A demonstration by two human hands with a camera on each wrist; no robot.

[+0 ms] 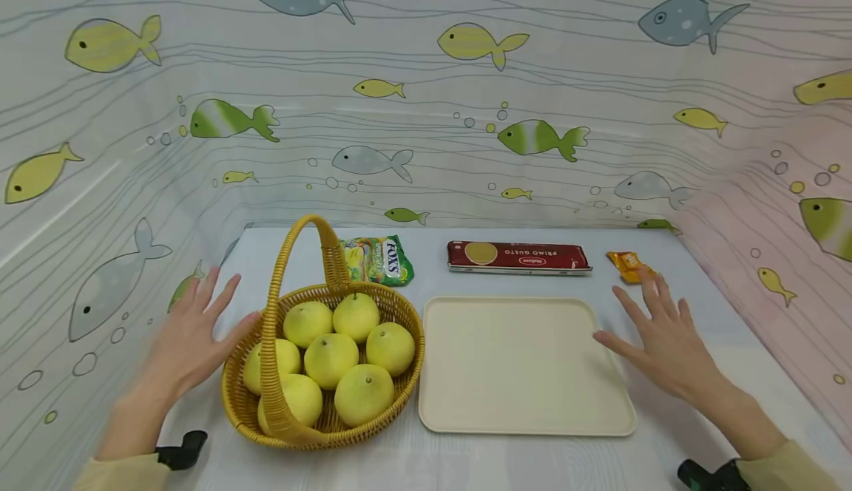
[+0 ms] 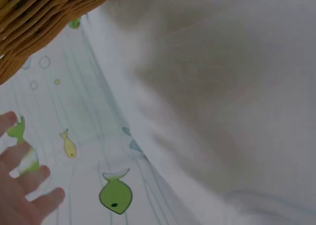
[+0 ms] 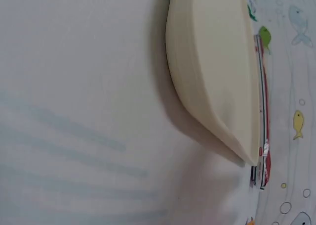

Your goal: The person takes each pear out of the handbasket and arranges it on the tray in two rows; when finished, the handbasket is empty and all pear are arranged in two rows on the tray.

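In the head view my left hand (image 1: 189,339) is spread beside the left side of a wicker basket (image 1: 409,380), its thumb near the rim and nothing in its grasp. Several round yellow-green fruits (image 1: 330,360) fill the basket, whose tall handle (image 1: 269,343) arches over them. My right hand (image 1: 668,339) hovers with fingers spread off the right edge of a cream tray (image 1: 519,365); it holds nothing. The left wrist view catches the left fingers (image 2: 37,180) and the underside of the basket (image 2: 59,17). From the right wrist, the tray's wall (image 3: 182,62) appears, while the right hand is out of frame.
Behind the basket lies a green candy bag (image 1: 379,260) marked FOX'S. A long dark red biscuit pack (image 1: 519,257) is behind the tray, with a small orange packet (image 1: 627,265) just past the right fingertips. Fish-printed cloth walls (image 1: 426,129) enclose the white table (image 1: 519,465).
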